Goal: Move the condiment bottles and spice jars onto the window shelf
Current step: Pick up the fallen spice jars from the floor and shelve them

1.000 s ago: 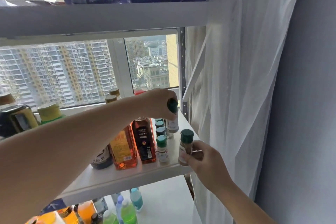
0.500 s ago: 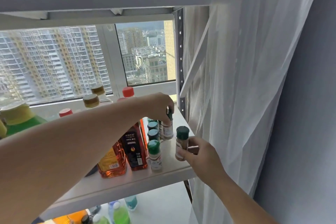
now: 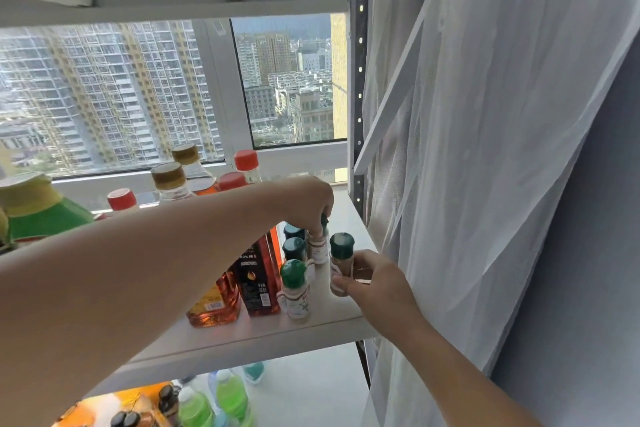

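Gripping from above, the left hand (image 3: 308, 201) curled its fingertips round the dark cap of a rear spice jar (image 3: 320, 250), held upright near the right end of the white window shelf (image 3: 242, 333); whether its base touched could not be told. The right hand (image 3: 377, 282) pinched a front spice jar (image 3: 341, 255) by its body between thumb and fingers, upright, just in front of the first. 3 more green-capped jars (image 3: 294, 288) stood in a row just left, beside a dark-labelled bottle (image 3: 258, 282) and an amber bottle (image 3: 214, 305). A sheer curtain (image 3: 485, 149) hung at right
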The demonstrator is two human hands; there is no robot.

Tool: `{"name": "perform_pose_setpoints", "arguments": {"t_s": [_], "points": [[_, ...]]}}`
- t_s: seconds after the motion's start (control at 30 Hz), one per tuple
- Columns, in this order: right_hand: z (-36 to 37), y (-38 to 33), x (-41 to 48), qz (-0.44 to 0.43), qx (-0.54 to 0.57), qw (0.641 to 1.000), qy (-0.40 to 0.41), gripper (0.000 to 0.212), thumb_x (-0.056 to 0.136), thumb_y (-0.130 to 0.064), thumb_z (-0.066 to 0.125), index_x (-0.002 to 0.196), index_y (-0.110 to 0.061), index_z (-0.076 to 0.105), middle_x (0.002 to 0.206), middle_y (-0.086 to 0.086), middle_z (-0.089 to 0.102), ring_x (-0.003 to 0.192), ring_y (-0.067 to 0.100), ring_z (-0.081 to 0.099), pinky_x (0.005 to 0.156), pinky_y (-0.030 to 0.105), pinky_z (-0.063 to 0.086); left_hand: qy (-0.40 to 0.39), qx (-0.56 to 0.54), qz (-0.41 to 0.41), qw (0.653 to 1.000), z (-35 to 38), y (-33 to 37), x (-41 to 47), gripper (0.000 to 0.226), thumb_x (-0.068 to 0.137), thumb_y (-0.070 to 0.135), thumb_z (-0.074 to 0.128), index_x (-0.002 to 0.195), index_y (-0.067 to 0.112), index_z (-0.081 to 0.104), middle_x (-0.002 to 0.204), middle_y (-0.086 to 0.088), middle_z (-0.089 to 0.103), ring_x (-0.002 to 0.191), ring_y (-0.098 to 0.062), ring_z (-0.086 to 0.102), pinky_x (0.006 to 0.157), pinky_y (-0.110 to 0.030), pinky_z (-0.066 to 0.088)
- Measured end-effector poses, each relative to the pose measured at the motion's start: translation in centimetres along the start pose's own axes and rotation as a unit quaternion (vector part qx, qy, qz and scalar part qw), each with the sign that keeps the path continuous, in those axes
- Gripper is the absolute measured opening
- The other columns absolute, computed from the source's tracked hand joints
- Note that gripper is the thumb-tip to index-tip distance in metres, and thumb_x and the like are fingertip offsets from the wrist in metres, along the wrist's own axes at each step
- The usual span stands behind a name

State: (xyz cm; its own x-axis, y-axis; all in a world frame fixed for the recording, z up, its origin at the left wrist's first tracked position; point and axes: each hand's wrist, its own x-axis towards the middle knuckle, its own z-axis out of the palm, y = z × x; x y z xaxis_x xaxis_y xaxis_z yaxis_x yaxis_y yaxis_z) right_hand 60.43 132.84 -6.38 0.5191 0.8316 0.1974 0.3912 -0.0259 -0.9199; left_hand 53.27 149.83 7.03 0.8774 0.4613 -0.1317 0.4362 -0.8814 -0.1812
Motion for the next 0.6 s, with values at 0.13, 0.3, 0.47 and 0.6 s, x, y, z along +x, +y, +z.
{"name": "perform_pose_setpoints", "arguments": {"t_s": [0.13,0.3,0.47,0.6], "points": [[0.1,0.5,0.4,0.0,-0.011,1.0,-0.013,0.012,0.084,-0.021,0.079,0.092,-0.028,0.073,0.088,-0.015,0.076,0.087,0.001,0.07,0.075,0.015,0.051,-0.003,-0.003,0.0,1.0,0.6,-0.1,-0.1,0.04,0.086,0.032,0.076,0.122,0.016,0.072,0.116,0.001,0.069,0.097,-0.019,0.06,0.08,-0.031,0.052],[0.7,1.2,0.7,0.013,-0.015,1.0,-0.016,0.015,0.08,-0.025,0.08,0.093,-0.027,0.073,0.09,-0.01,0.076,0.089,0.009,0.072,0.086,0.037,0.058,0.013,0.015,0.001,1.0,1.5,-0.4,0.1,0.04,0.086,0.035,0.073,0.122,0.016,0.071,0.117,-0.002,0.067,0.098,-0.021,0.06,0.077,-0.033,0.052],[1.5,1.8,0.9,0.026,-0.029,0.999,-0.021,0.017,0.081,-0.03,0.081,0.095,-0.027,0.072,0.092,-0.01,0.076,0.091,0.012,0.071,0.087,0.042,0.058,0.026,0.016,-0.004,1.0,1.9,-0.5,-0.1,0.046,0.086,0.04,0.073,0.126,0.018,0.068,0.119,-0.002,0.064,0.102,-0.022,0.06,0.082,-0.036,0.054],[2.1,1.7,1.1,0.032,-0.038,0.999,-0.02,0.016,0.085,-0.028,0.08,0.099,-0.027,0.071,0.096,-0.011,0.075,0.093,0.012,0.071,0.088,0.039,0.058,0.021,0.019,-0.016,0.999,1.8,-0.4,-0.3,0.046,0.087,0.046,0.072,0.121,0.016,0.069,0.107,0.0,0.064,0.096,-0.023,0.062,0.079,-0.038,0.056]]}}
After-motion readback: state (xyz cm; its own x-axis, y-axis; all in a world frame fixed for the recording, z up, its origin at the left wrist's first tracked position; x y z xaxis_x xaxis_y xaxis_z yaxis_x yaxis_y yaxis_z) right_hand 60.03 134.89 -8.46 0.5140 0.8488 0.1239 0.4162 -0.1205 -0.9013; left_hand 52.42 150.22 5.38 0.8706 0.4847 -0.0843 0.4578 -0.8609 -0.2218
